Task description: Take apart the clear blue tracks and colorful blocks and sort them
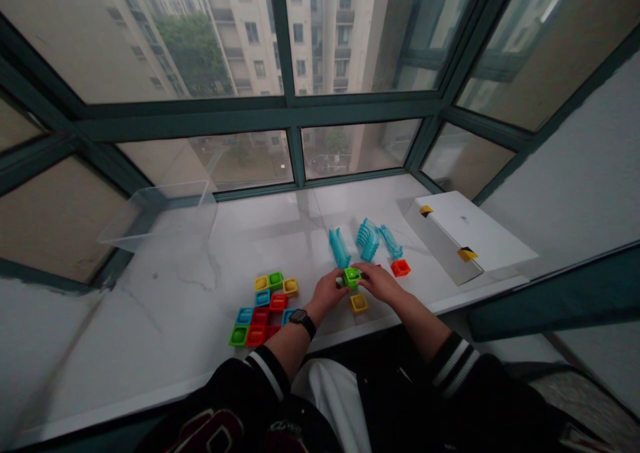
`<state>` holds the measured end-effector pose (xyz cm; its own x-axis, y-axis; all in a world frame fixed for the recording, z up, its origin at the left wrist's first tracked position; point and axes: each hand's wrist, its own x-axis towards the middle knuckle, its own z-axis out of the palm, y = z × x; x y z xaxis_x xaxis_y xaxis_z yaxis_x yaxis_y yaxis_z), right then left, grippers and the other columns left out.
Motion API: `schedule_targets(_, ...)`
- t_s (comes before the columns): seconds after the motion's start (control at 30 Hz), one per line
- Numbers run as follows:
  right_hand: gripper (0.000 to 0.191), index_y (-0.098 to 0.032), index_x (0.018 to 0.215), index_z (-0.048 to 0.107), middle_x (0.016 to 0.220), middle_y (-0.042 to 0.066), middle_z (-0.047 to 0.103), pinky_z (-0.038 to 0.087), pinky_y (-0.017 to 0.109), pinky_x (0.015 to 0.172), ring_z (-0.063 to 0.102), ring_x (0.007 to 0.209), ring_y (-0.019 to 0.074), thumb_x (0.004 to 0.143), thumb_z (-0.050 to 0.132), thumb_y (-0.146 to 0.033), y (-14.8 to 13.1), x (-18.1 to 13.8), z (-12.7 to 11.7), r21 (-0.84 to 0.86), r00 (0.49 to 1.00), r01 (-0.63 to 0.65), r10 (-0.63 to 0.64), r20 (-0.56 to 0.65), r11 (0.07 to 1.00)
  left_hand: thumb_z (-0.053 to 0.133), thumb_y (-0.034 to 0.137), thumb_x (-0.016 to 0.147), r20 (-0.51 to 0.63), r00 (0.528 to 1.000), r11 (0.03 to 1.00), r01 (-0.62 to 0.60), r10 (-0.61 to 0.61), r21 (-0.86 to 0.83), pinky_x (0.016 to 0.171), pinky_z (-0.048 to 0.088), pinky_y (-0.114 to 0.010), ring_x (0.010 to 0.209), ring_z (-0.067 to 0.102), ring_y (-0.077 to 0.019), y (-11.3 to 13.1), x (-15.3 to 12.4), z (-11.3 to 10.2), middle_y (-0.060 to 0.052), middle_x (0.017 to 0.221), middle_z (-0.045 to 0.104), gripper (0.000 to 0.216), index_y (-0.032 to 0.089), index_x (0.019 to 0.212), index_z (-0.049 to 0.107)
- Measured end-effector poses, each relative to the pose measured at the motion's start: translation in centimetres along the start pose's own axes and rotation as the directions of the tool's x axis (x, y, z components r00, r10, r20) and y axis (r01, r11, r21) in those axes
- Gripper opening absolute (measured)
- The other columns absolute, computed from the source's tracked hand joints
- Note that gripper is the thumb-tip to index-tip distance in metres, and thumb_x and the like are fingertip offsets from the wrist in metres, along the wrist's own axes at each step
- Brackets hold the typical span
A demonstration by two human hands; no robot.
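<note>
My left hand (329, 291) and my right hand (377, 282) meet over the white marble sill, both closed on a small green cube block (352, 277) held between their fingertips. A yellow cube block (359, 303) lies just below the hands. A red-orange cube block (401, 267) sits to the right of my right hand. Three teal ribbed track pieces (367, 239) lie just beyond the hands. A black watch (301, 318) is on my left wrist.
A cluster of several joined cube blocks (264, 308) in yellow, green, blue and red lies left of my hands. A clear plastic bin (161, 214) stands at the back left. A white box (463, 233) rests at the right. Windows rise behind the sill (170, 293).
</note>
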<state>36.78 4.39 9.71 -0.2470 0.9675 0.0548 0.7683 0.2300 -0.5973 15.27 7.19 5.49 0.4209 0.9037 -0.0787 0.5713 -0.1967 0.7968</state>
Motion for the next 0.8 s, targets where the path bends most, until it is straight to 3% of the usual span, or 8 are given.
schedule_targets(0.2, 0.053, -0.027, 0.138, 0.066, 0.136, 0.010, 0.071, 0.050, 0.046, 0.112, 0.067, 0.127, 0.0276, 0.087, 0.074, -0.013, -0.1, 0.0, 0.0, -0.015, 1.000, -0.013, 0.013, -0.003, 1.000, 0.081, 0.025, 0.079, 0.017, 1.000, 1.000, 0.007, -0.007, -0.015, 0.077, 0.052, -0.027, 0.082, 0.072, -0.0167, 0.3, 0.1, 0.0, -0.001, 0.110, 0.078, 0.046, 0.025, 0.123, 0.066)
schedule_targets(0.33, 0.054, -0.027, 0.139, 0.065, 0.138, 0.010, 0.070, 0.051, 0.045, 0.111, 0.067, 0.126, 0.0274, 0.087, 0.074, -0.013, 0.2, 0.0, 0.3, -0.007, 1.000, -0.014, 0.014, -0.006, 1.000, 0.080, 0.019, 0.077, 0.009, 1.000, 1.000, 0.016, -0.016, 0.001, 0.082, 0.055, -0.030, 0.085, 0.072, -0.0171, 0.7, -0.8, -1.5, -0.005, 0.123, 0.075, 0.054, 0.024, 0.128, 0.063)
schedule_targets(0.43, 0.054, -0.027, 0.141, 0.063, 0.139, 0.011, 0.069, 0.053, 0.044, 0.108, 0.069, 0.122, 0.0273, 0.089, 0.073, -0.014, 0.5, -0.2, 0.6, -0.007, 1.000, -0.011, 0.011, -0.009, 1.000, 0.073, 0.026, 0.085, -0.057, 0.998, 0.999, -0.019, 0.017, -0.035, 0.085, 0.056, -0.032, 0.083, 0.071, -0.0160, 0.6, -2.8, -4.4, -0.006, 0.125, 0.074, 0.039, 0.024, 0.123, 0.064)
schedule_targets(0.5, 0.054, -0.026, 0.143, 0.062, 0.139, 0.011, 0.069, 0.054, 0.044, 0.106, 0.071, 0.117, 0.0264, 0.091, 0.071, -0.016, 0.8, -0.2, 0.8, -0.001, 1.000, -0.003, 0.003, -0.009, 1.000, 0.067, 0.034, 0.088, -0.120, 0.993, 0.996, -0.016, 0.005, -0.087, 0.078, 0.057, -0.031, 0.081, 0.070, -0.0161, 0.2, -4.9, -7.1, -0.005, 0.122, 0.075, 0.030, 0.025, 0.117, 0.066)
schedule_targets(0.6, 0.053, -0.027, 0.143, 0.062, 0.139, 0.011, 0.069, 0.053, 0.045, 0.107, 0.071, 0.117, 0.0258, 0.092, 0.070, -0.017, 1.3, -0.2, 1.0, 0.020, 1.000, 0.013, -0.013, -0.018, 1.000, 0.061, 0.043, 0.090, -0.216, 0.974, 0.990, 0.041, -0.071, -0.137, 0.073, 0.056, -0.031, 0.079, 0.068, -0.0170, -1.0, -8.5, -11.2, -0.006, 0.114, 0.076, 0.032, 0.023, 0.115, 0.068)
schedule_targets(0.7, 0.053, -0.027, 0.143, 0.061, 0.140, 0.010, 0.068, 0.054, 0.045, 0.107, 0.071, 0.116, 0.0253, 0.092, 0.070, -0.019, 1.5, -0.1, 1.0, 0.037, 1.000, 0.016, -0.015, -0.015, 0.999, 0.060, 0.053, 0.090, -0.344, 0.919, 0.978, 0.148, -0.190, -0.144, 0.074, 0.057, -0.031, 0.081, 0.069, -0.0188, -3.3, -12.5, -14.5, -0.003, 0.102, 0.077, 0.039, 0.024, 0.115, 0.070)
schedule_targets(0.8, 0.054, -0.027, 0.145, 0.059, 0.141, 0.011, 0.067, 0.056, 0.045, 0.103, 0.074, 0.107, 0.0241, 0.092, 0.070, -0.021, 1.4, -0.2, 0.8, 0.034, 1.000, 0.009, -0.009, -0.006, 0.999, 0.062, 0.059, 0.088, -0.471, 0.843, 0.964, 0.206, -0.261, -0.166, 0.074, 0.058, -0.032, 0.079, 0.068, -0.0198, -5.9, -15.9, -16.4, -0.003, 0.100, 0.077, 0.044, 0.024, 0.113, 0.070)
